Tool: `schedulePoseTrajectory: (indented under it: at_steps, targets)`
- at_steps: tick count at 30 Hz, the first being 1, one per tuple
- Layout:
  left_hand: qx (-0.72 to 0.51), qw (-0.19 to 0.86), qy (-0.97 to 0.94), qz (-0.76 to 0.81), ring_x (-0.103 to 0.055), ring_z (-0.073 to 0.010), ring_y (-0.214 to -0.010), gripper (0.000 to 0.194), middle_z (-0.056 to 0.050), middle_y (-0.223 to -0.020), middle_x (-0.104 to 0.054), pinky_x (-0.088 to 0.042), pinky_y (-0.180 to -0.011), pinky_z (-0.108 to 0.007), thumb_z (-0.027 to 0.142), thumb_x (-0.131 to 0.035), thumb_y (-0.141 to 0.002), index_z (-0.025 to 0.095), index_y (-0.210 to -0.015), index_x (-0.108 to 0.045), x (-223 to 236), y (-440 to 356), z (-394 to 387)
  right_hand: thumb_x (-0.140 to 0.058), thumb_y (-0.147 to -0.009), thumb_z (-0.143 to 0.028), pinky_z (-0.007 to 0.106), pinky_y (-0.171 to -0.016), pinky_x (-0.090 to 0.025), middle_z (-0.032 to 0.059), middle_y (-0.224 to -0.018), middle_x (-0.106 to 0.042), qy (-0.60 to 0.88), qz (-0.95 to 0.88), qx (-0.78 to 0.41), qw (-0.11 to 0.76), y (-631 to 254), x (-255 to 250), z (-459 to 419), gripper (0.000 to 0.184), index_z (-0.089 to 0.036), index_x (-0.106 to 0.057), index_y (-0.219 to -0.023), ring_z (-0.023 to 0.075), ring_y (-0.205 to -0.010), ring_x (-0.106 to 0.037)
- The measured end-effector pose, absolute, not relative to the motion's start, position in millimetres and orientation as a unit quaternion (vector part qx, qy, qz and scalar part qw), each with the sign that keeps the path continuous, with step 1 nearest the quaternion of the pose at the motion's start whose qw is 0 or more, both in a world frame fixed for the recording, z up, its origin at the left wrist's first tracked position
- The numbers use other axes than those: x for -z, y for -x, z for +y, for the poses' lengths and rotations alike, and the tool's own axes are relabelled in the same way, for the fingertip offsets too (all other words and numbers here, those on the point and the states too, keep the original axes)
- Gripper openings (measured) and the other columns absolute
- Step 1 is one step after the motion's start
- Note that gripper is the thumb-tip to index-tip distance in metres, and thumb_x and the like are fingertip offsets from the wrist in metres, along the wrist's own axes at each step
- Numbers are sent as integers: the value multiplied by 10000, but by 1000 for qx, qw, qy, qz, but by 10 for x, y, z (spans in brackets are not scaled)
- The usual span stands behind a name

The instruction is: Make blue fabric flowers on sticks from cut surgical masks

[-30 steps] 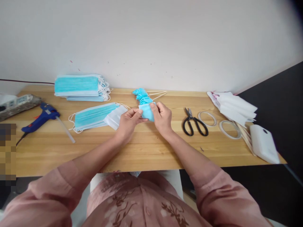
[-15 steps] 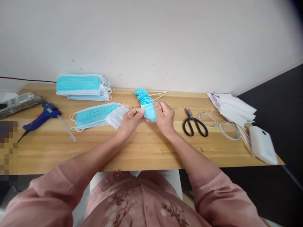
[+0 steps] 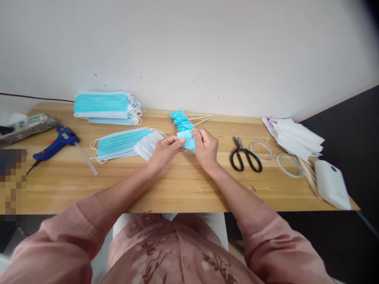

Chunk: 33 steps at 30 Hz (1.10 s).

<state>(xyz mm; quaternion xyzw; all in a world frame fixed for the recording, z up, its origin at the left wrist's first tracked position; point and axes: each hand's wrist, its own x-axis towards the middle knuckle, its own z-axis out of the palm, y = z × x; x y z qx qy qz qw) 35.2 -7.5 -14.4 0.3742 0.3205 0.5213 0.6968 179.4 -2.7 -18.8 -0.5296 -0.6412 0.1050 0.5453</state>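
Note:
Between my two hands, above the middle of the table, is a small piece of light-blue mask fabric (image 3: 187, 141). My left hand (image 3: 167, 152) pinches its left side, thumb on top. My right hand (image 3: 206, 148) grips its right edge with the fingers curled in. Just behind the fabric lie several ruffled blue fabric flowers (image 3: 180, 120) on thin wooden sticks (image 3: 199, 117). Left of my left hand are loose blue face masks (image 3: 121, 144) with a white sheet of fabric (image 3: 146, 145) over their right end.
A stack of masks (image 3: 102, 105) stands by the wall. At left lie a blue glue gun (image 3: 57, 144) and a power strip (image 3: 29, 125). To the right are black-handled scissors (image 3: 244, 156), tape rolls (image 3: 289, 165), white sheets (image 3: 297, 136) and a white container (image 3: 332, 183).
The blue fabric is turned slightly in my fingers, and its white top band no longer shows clearly. Both hands keep their hold. The view has shifted slightly.

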Motion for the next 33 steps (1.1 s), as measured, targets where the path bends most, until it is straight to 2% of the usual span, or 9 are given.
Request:
schedulePoseTrajectory:
  at_steps: [3,7,11,16,21,27,33]
  targets:
    - [-522,702,-364,320,-616,-105,-691,357,9,-696,-644,-581,-710,-270,392,-914,-638,140,-650,-661,149,-342,-71,-490,-984,-425,258,-541,-283,-54,-550,-387,531,-648,-95,538,-1800,185,-32,411,-216,-423,-637,102,-529,-332]
    - [-519,703,-350,337,-594,-90,-676,390,21,-687,-619,-580,-679,-248,376,-927,-616,142,-635,-614,165,-328,-66,-478,-993,-436,264,-547,-280,-47,-550,-406,533,-660,-79,524,-1811,195,-30,416,-215,-451,-642,106,-526,-337]
    - [-509,704,-357,344,-564,-76,-644,396,22,-692,-611,-552,-602,-211,391,-921,-619,143,-669,-616,183,-318,-62,-490,-991,-429,268,-548,-271,-44,-547,-417,525,-676,-57,514,-1812,200,-32,395,-213,-497,-660,107,-513,-355]
    - [-522,708,-355,317,-664,-141,-795,383,-21,-822,-683,-611,-781,-313,383,-903,-652,142,-744,-620,189,-349,-86,-497,-988,-422,260,-545,-274,-50,-544,-407,514,-677,-62,524,-1796,198,-30,390,-211,-498,-660,102,-509,-352]
    - [-532,704,-350,314,-701,-192,-879,325,-44,-845,-704,-610,-829,-349,356,-870,-703,139,-782,-641,186,-376,-107,-477,-988,-454,253,-545,-296,-50,-550,-400,526,-657,-98,532,-1777,203,-29,426,-214,-457,-637,104,-525,-337]
    - [-540,715,-334,293,-683,-153,-777,274,-16,-766,-681,-604,-788,-317,314,-841,-722,155,-707,-618,175,-364,-95,-490,-984,-439,248,-530,-287,-57,-541,-375,519,-651,-106,544,-1773,213,-39,424,-213,-433,-629,98,-521,-321]
    - [-518,717,-370,286,-696,-167,-833,271,-50,-918,-748,-588,-785,-312,306,-863,-695,155,-877,-730,145,-355,-84,-477,-985,-466,250,-536,-296,-55,-544,-382,528,-648,-107,538,-1774,210,-47,436,-215,-426,-633,101,-529,-327]
